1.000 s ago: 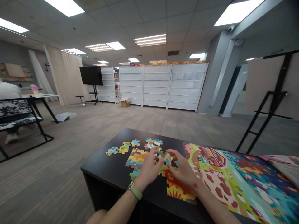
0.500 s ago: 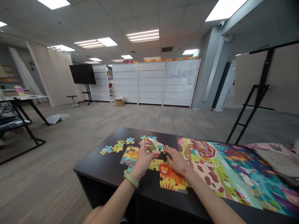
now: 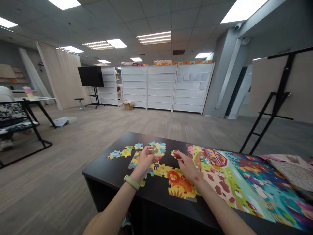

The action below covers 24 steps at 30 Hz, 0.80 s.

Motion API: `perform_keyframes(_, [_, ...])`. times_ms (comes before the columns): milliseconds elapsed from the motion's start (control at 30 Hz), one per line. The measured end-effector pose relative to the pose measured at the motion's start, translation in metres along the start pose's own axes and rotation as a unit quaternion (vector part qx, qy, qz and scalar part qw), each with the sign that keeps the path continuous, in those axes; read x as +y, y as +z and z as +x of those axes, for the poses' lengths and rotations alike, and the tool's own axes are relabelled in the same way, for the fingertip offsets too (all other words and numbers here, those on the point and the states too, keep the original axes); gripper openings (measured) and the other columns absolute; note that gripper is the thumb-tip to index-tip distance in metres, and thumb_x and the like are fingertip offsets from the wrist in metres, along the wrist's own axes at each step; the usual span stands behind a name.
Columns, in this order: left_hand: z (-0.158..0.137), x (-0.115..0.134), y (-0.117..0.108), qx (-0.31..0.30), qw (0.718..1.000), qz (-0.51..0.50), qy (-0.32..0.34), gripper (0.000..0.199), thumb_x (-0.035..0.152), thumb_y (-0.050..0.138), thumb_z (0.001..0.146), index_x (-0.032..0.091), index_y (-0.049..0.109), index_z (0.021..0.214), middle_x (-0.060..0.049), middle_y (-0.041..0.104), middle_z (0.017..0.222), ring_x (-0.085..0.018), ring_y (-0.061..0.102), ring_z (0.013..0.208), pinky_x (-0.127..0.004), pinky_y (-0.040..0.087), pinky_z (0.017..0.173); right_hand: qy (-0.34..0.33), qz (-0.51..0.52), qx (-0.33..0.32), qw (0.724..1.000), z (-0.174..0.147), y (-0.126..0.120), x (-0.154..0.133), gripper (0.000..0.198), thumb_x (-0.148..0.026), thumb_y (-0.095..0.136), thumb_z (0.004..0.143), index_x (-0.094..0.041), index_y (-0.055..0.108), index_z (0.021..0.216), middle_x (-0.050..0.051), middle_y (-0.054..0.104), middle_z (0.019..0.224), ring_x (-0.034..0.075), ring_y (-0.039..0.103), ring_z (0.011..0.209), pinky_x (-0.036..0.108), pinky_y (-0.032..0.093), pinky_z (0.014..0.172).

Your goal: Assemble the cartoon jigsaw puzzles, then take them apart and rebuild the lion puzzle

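Note:
My left hand [image 3: 143, 164] is closed, pinching a pale puzzle piece [image 3: 159, 149] with green and blue shapes, lifted above the table. To the right of it, my right hand [image 3: 187, 165] grips a small puzzle piece [image 3: 173, 153] by its edge, partly hidden by the fingers. A gap separates the two held pieces. Below and between the hands lies a joined puzzle section with lions [image 3: 180, 185], in yellow and orange. Another joined part [image 3: 134, 160] is half covered by my left hand. Loose puzzle pieces [image 3: 126, 151] lie farther left.
The pieces lie on a black table [image 3: 107, 174]. Colourful farm and sea pictures [image 3: 217, 182] cover its right side, with a bag [image 3: 288, 169] at the far right. Beyond stand an easel [image 3: 271, 104], white shelves [image 3: 161, 86] and a screen [image 3: 91, 76].
My hands have drawn apart, the left one moving left with its pale piece. The small piece in my right hand is now clear of it. The view has turned slightly left.

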<state>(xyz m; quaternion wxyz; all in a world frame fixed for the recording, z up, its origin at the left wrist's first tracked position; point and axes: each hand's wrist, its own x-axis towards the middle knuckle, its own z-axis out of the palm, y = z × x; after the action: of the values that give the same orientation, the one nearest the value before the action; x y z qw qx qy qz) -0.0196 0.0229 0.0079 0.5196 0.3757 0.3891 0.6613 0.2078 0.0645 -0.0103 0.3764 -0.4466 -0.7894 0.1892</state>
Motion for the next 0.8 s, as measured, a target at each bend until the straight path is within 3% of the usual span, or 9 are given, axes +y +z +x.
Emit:
perform_keyframes(167, [0.018, 0.025, -0.047, 0.080, 0.996, 0.004, 0.046, 0.048, 0.006, 0.060, 0.071, 0.024, 0.043, 0.112, 0.003, 0.062, 0.088, -0.012, 0.072, 0.081, -0.027, 0.059, 0.081, 0.000, -0.019, -0.009, 1.000, 0.000, 0.001, -0.001, 0.036, -0.016, 0.043, 0.083, -0.019, 0.068, 0.109, 0.008, 0.074, 0.104, 0.023, 0.069, 0.099, 0.037, 0.052, 0.090])
perform_keyframes(267, [0.022, 0.026, -0.065, 0.088, 0.995, 0.038, 0.040, 0.035, 0.013, 0.060, 0.073, 0.022, 0.046, 0.105, 0.001, 0.063, 0.085, -0.012, 0.071, 0.076, -0.028, 0.060, 0.077, -0.009, -0.026, -0.013, 1.000, 0.001, 0.002, -0.001, 0.034, -0.016, 0.044, 0.084, -0.019, 0.068, 0.108, 0.008, 0.074, 0.105, 0.023, 0.069, 0.098, 0.037, 0.053, 0.089])
perform_keyframes(367, [0.023, 0.017, -0.068, 0.065, 0.994, 0.087, 0.025, 0.022, 0.027, 0.064, 0.076, 0.020, 0.050, 0.092, 0.000, 0.065, 0.081, -0.014, 0.070, 0.069, -0.032, 0.061, 0.070, -0.015, -0.040, -0.028, 0.999, 0.001, 0.005, 0.000, 0.033, -0.015, 0.045, 0.084, -0.019, 0.070, 0.105, 0.008, 0.075, 0.105, 0.023, 0.069, 0.097, 0.038, 0.053, 0.089])
perform_keyframes(467, [0.028, 0.006, -0.066, 0.046, 0.988, 0.146, 0.022, 0.026, 0.036, 0.068, 0.074, 0.019, 0.052, 0.086, -0.001, 0.066, 0.077, -0.014, 0.068, 0.065, -0.030, 0.058, 0.066, -0.012, -0.064, -0.050, 0.997, 0.000, 0.007, 0.000, 0.032, -0.015, 0.046, 0.084, -0.020, 0.072, 0.102, 0.008, 0.076, 0.104, 0.024, 0.070, 0.098, 0.039, 0.052, 0.091])
perform_keyframes(600, [0.038, -0.003, -0.068, 0.037, 0.970, 0.233, 0.055, 0.029, 0.038, 0.070, 0.072, 0.020, 0.054, 0.089, 0.002, 0.065, 0.072, -0.013, 0.062, 0.064, -0.023, 0.049, 0.059, -0.009, -0.076, -0.055, 0.996, -0.002, 0.008, 0.004, 0.033, -0.015, 0.048, 0.084, -0.020, 0.073, 0.105, 0.008, 0.075, 0.111, 0.024, 0.068, 0.106, 0.041, 0.049, 0.098])
perform_keyframes(800, [0.058, -0.008, -0.067, -0.004, 0.933, 0.351, 0.083, 0.023, 0.034, 0.069, 0.073, 0.019, 0.058, 0.087, 0.005, 0.061, 0.059, -0.013, 0.055, 0.055, -0.022, 0.035, 0.054, -0.013, -0.091, -0.060, 0.994, -0.002, 0.010, 0.006, 0.033, -0.016, 0.048, 0.085, -0.019, 0.072, 0.106, 0.010, 0.074, 0.112, 0.026, 0.067, 0.108, 0.042, 0.048, 0.099])
